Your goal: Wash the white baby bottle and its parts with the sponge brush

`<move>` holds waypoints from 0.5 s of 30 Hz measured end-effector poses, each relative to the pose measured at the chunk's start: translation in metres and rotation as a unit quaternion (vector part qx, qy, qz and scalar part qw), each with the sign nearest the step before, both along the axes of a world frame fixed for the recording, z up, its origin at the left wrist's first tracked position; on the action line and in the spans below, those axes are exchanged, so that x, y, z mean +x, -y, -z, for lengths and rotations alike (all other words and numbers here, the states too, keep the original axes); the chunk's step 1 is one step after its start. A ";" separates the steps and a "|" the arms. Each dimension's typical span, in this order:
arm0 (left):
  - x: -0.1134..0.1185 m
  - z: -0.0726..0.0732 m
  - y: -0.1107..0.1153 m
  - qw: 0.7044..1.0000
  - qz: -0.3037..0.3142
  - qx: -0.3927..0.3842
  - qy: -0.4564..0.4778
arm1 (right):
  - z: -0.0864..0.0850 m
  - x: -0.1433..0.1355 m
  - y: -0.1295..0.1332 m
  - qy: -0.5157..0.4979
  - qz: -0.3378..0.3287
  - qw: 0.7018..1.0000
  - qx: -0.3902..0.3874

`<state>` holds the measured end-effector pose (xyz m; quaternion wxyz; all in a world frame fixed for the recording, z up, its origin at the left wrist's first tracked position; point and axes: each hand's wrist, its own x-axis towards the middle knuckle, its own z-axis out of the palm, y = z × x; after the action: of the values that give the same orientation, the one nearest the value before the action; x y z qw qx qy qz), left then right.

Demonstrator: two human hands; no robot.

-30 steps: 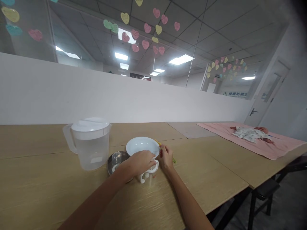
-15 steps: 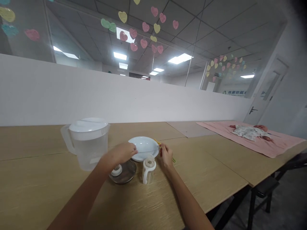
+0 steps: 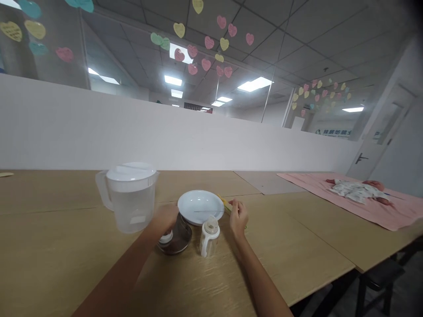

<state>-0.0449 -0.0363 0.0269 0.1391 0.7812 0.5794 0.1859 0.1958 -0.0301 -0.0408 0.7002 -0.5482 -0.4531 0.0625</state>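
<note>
My left hand (image 3: 167, 217), blurred, is over the left part of a round dark metal tray (image 3: 180, 242). A white ring-shaped bottle top (image 3: 166, 237) lies there just under it; the fingers are hidden, so I cannot tell whether they grip it. My right hand (image 3: 238, 216) has its fingers curled in a pinch right of a white dish (image 3: 188, 204); what they hold, if anything, does not show. A yellow tool (image 3: 222, 199) lies between dish and hand, partly hidden. A thin straight rod (image 3: 208, 211) crosses the dish. Between my forearms stands an uncapped clear baby bottle (image 3: 209, 240) with a white handle.
A lidded clear jug (image 3: 132, 207) of liquid stands left of the tray. At the far right a baby doll (image 3: 355, 190) in patterned clothes lies on a pink cloth (image 3: 307, 189). A white wall (image 3: 198, 141) borders the back of the table; a black stool (image 3: 380, 275) stands below right.
My left hand has moved from the dish back and down to the bottle top on the tray. My right hand has shifted slightly away from the dish. The view has turned a little left.
</note>
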 end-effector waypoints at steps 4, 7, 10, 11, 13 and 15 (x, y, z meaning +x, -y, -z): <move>-0.001 -0.020 0.015 0.996 -0.031 0.009 -0.088 | -0.003 -0.002 0.003 0.014 -0.003 1.000 0.011; -0.003 -0.051 0.036 0.992 -0.034 0.047 -0.114 | -0.005 -0.003 0.005 0.010 -0.001 0.999 0.042; 0.005 -0.079 0.059 0.981 0.007 0.120 -0.149 | -0.009 -0.003 0.011 0.046 0.022 0.992 0.113; 0.011 -0.086 0.067 0.979 0.021 0.139 -0.147 | -0.011 -0.003 0.015 0.078 0.032 0.985 0.148; 0.025 -0.093 0.081 0.973 0.053 0.176 -0.141 | -0.016 -0.004 0.023 0.172 0.045 0.956 0.235; 0.040 -0.093 0.091 0.962 0.097 0.213 -0.143 | -0.019 -0.007 0.032 0.272 0.042 0.905 0.325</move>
<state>-0.0045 -0.1275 0.1195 -0.0972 0.8639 0.4617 0.1766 0.1890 -0.0619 -0.0216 0.6912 -0.3048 -0.5975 -0.2691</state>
